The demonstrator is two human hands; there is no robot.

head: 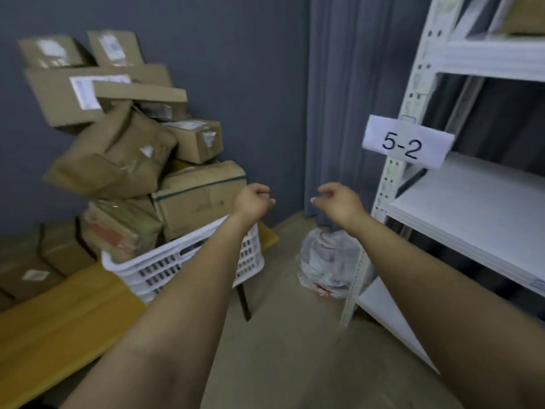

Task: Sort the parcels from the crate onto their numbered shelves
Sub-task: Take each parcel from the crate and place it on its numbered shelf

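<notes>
1. shelving unit [472, 208]: white metal, right of the view, boards stacked in tiers. it stands near the crate, likely so that each carry is short.
2. worktop [59, 314]: yellow wood, lower left. it raises the crate off the floor, which probably spares the person stooping.
3. parcels [124, 154]: brown cardboard boxes and one crumpled paper-wrapped packet, heaped well above the crate's rim and leaning on the grey wall. white address slips face outward on several, so judged readable without turning. most of the task appears undone.
4. crate [153, 273]: white slotted plastic, set on the worktop's end nearest the shelves.
5. loose boxes [38, 261]: brown, beside the crate at far left. whether they rest on the floor cannot be told.
6. plastic bag [327, 261]: clear, crumpled, on the floor against the shelving unit's front post.
7. label [404, 143]: white paper reading "5-2", fixed to the post and facing the aisle, so that the tier's number shows on approach.
8. left hand [253, 202]: raised over the crate's near corner, fingers clenched loosely, grasping nothing.
9. right hand [339, 202]: raised beside the shelf's edge, fingers slack and bent, grasping nothing. with both hands free, the next pick is judged to come from the top of the heap.
</notes>
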